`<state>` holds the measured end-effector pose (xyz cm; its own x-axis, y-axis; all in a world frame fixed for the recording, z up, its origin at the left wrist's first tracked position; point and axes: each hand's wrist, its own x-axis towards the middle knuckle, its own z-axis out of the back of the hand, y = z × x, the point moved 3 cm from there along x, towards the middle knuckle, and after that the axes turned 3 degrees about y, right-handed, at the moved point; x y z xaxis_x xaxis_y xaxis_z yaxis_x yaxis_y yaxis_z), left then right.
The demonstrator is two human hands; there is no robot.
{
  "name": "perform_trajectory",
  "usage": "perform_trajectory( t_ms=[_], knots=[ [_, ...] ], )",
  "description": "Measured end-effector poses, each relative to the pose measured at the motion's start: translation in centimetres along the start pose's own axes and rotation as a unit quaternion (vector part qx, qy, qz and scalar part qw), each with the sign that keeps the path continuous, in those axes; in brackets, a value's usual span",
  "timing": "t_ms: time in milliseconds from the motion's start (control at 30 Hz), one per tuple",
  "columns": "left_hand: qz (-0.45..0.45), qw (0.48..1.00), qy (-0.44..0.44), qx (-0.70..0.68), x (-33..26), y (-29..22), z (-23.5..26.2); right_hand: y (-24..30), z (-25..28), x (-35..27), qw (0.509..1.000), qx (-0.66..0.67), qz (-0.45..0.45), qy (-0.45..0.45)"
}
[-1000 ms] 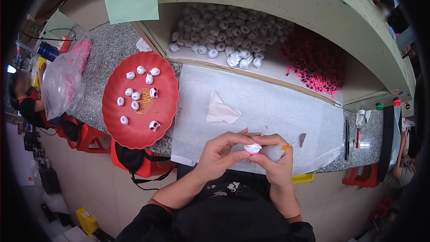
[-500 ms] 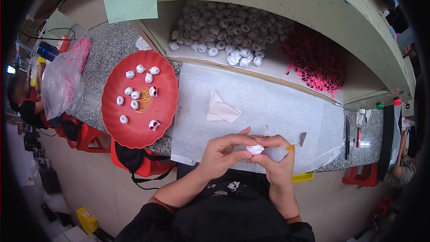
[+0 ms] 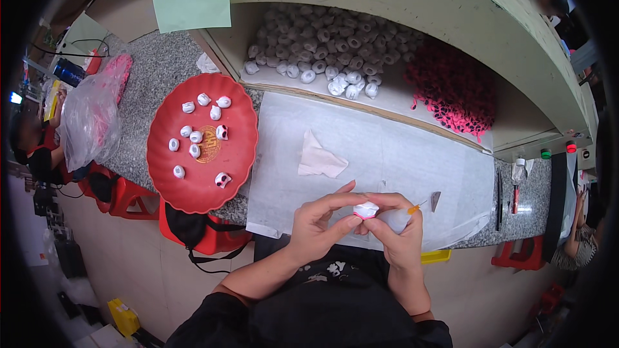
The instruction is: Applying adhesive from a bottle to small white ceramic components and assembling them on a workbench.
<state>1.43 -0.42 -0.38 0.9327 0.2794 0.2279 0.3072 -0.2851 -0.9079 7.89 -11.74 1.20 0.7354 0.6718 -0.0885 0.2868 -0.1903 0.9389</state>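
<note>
Since the earlier pictures, little is being changed: the small white piece with a pink underside is still being held between both hands at the near edge of the counter, with the fingers being drawn slightly closer around it.

One such piece is being pinched by the left hand with thumb and fingers closed on it, while the right hand is being closed on its other side; a thin orange-tipped tool is seemingly also being gripped in the right hand, though it is too small to be made out clearly.

One red tray is being used to the left, and nine small white pieces are being counted on it, two of them showing dark or pink marks. One crumpled white tissue is being left on the single translucent sheet covering the counter, and one small grey blade-like bit is lying just beside the right hand.

On the shelf behind, a heap of white pieces and a heap of pink pieces are being stored; neither can be counted, as they are overlapping and partly being hidden by the shelf's upper board. One clear plastic bag at the far left is being distorted by the lens rim, and its contents cannot be told.
</note>
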Motion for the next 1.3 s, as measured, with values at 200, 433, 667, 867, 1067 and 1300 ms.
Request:
perform_trajectory(
  t_ms=[200,433,667,867,1067,1300],
  knots=[
    [-0.011,1.000,-0.007,0.018,-0.1,0.2,0.1,0.0,-0.2,0.2,1.000,0.010,-0.009,0.001],
    [0.039,0.977,-0.145,-0.150,0.4,-0.8,4.2,-0.2,2.1,2.3,0.994,-0.100,0.026,-0.045],
    [0.000,0.973,-0.221,-0.062,-1.2,-1.8,8.1,-2.7,-2.1,7.5,0.858,-0.486,0.161,-0.040],
    [0.021,0.976,-0.191,-0.101,-1.1,-1.4,6.7,-2.0,-1.0,6.0,0.889,-0.445,0.097,-0.042],
    [0.050,0.986,-0.126,-0.094,-0.5,-0.7,3.8,0.1,-4.3,3.9,0.990,-0.136,0.025,0.010],
    [0.097,0.985,-0.112,-0.087,-0.9,-0.3,3.5,-0.1,-2.6,3.5,0.993,-0.119,-0.012,0.002]
  ],
)
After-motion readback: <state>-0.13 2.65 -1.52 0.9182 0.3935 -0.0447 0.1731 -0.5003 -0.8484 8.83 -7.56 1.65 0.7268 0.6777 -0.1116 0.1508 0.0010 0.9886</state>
